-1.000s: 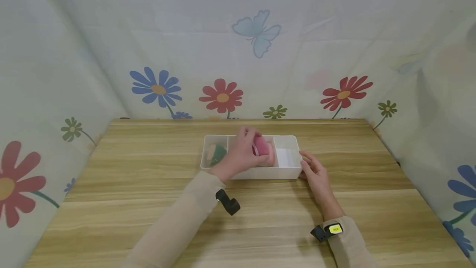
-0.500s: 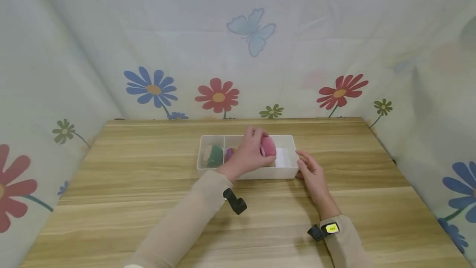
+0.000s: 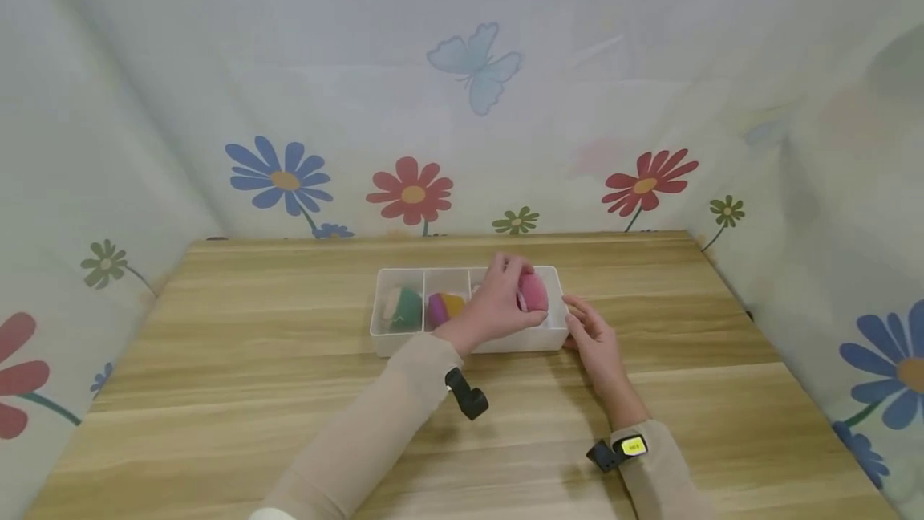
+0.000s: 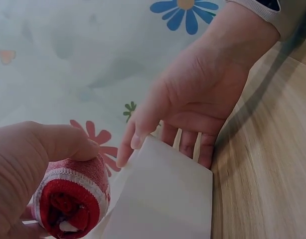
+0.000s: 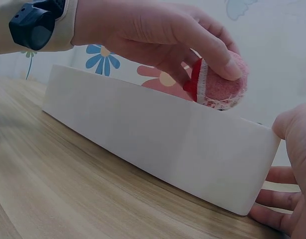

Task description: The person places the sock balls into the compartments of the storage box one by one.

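Note:
A rolled pink sock (image 3: 532,292) with a white band and red inside is pinched between the thumb and fingers of my left hand (image 3: 492,303). It is over the right end of a long white divided box (image 3: 527,340). The left wrist view shows the roll's red end (image 4: 71,206). My right hand (image 3: 597,347) holds the box's right end, thumb at the top corner and fingers along the end wall. A green and beige roll (image 3: 404,309) lies in the leftmost compartment, a purple and yellow roll (image 3: 443,308) beside it. My left hand mostly hides the third compartment.
The box stands on a wood-grain table (image 3: 289,375), toward its back edge. A pale curtain (image 3: 346,87) printed with flowers and a butterfly hangs behind and at both sides. Each wrist wears a black strapped device (image 3: 468,394).
My left hand has moved the pink sock rightward along the box, from the third compartment to the right end, uncovering the purple and yellow roll. My right hand stays at the box's end.

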`<state>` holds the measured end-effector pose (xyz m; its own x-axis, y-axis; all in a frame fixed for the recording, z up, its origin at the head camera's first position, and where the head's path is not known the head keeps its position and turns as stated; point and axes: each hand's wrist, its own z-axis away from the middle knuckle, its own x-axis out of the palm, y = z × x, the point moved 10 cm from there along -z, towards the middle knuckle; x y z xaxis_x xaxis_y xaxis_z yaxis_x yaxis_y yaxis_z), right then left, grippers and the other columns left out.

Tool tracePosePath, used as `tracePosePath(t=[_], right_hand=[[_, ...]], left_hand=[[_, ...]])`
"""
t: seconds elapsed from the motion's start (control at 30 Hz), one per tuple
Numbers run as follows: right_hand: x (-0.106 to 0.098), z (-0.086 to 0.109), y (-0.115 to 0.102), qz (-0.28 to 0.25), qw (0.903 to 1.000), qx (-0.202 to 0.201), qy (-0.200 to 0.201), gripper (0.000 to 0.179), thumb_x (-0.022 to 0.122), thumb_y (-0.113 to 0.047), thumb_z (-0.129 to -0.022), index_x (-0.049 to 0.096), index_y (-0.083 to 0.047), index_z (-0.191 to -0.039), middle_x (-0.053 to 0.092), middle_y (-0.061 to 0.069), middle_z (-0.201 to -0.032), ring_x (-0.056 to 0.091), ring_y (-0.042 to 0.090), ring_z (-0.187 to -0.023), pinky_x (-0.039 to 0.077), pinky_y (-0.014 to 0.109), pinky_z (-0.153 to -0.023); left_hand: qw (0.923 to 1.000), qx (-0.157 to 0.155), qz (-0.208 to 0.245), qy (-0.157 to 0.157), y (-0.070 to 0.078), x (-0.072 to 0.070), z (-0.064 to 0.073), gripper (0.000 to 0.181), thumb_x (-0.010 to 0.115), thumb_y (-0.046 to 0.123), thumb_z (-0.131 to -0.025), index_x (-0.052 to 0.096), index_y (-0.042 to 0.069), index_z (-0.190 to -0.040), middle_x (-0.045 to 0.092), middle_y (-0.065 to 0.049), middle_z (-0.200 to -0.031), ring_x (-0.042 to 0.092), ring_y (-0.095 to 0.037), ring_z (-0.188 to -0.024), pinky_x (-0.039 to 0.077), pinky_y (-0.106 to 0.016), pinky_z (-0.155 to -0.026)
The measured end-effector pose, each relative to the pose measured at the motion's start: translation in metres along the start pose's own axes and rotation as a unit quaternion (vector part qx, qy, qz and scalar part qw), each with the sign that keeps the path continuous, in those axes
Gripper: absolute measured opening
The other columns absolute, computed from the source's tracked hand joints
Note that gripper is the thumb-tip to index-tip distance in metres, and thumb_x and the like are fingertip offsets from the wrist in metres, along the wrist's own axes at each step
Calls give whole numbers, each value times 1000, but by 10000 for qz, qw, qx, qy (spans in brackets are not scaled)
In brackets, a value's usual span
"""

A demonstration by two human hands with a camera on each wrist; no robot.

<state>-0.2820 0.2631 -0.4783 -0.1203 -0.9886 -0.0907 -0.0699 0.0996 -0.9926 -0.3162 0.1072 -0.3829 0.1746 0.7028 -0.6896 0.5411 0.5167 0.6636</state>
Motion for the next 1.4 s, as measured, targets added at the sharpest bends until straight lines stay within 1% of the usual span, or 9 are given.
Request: tracePosePath(t=[0.13,0.37,0.53,0.73,0.87,1.03,1.23,1.33,1.4], right_hand=[[3,1,3,2,10000,70,-31,38,50,-23,-97,49,-11,-132,54,20,-122,57,18,-97,52,34,-77],[1,0,1,26,10000,35,-8,38,50,-25,-97,50,-11,-131,54,17,-122,58,11,-94,52,32,-76],[1,0,0,14,10000,6,-11,38,51,-26,-96,50,-11,-131,55,16,-121,58,11,-94,51,34,-77],[3,0,2,-43,10000,35,-44,39,51,-27,-96,50,-13,-132,53,15,-126,58,12,-96,51,34,-77],[3,-2,0,-73,10000,19,-12,39,52,-27,-96,50,-12,-132,53,15,-127,57,16,-99,52,33,-76],[3,-3,-2,-126,9999,33,-15,39,52,-27,-96,50,-10,-131,53,14,-127,54,22,-104,51,31,-75],[3,-4,-3,-92,9999,45,-15,37,50,-22,-97,50,-8,-131,53,18,-126,55,19,-100,51,29,-74],[3,-4,-2,-116,9999,73,-33,38,49,-21,-97,49,-7,-132,52,19,-127,55,19,-100,51,29,-75],[3,-3,-1,-125,9999,85,-40,38,49,-22,-97,49,-8,-132,52,18,-128,54,19,-101,51,29,-76]], left_hand=[[10000,-33,-69,-37,-2,5,-1,57,76,34,-72,47,12,-116,38,-6,-112,46,-16,-95,46,-28,-74],[9998,173,-51,-110,5,14,-10,59,75,32,-73,47,8,-118,38,-9,-116,46,-16,-96,45,-24,-79],[9993,298,-107,-210,7,19,-15,59,76,31,-73,46,8,-119,39,-9,-115,45,-16,-97,44,-24,-81],[9986,260,-102,-446,4,28,-19,60,74,30,-75,44,8,-121,38,-9,-115,46,-15,-96,45,-21,-78],[9982,279,-50,-526,2,31,-22,54,71,23,-79,44,7,-123,39,-10,-118,47,-17,-97,45,-21,-78],[9976,349,-100,-583,0,29,-21,48,68,19,-82,45,7,-122,41,-11,-118,48,-18,-95,46,-20,-77],[9977,415,-287,-463,-1,21,-16,43,68,18,-82,48,7,-119,43,-11,-115,48,-17,-95,46,-23,-79],[9978,339,-320,-480,-4,17,-13,41,66,20,-84,49,8,-119,43,-10,-116,49,-17,-93,46,-23,-76],[9979,274,-337,-475,-7,15,-11,40,65,20,-85,49,7,-119,44,-10,-117,48,-18,-94,47,-24,-76]])
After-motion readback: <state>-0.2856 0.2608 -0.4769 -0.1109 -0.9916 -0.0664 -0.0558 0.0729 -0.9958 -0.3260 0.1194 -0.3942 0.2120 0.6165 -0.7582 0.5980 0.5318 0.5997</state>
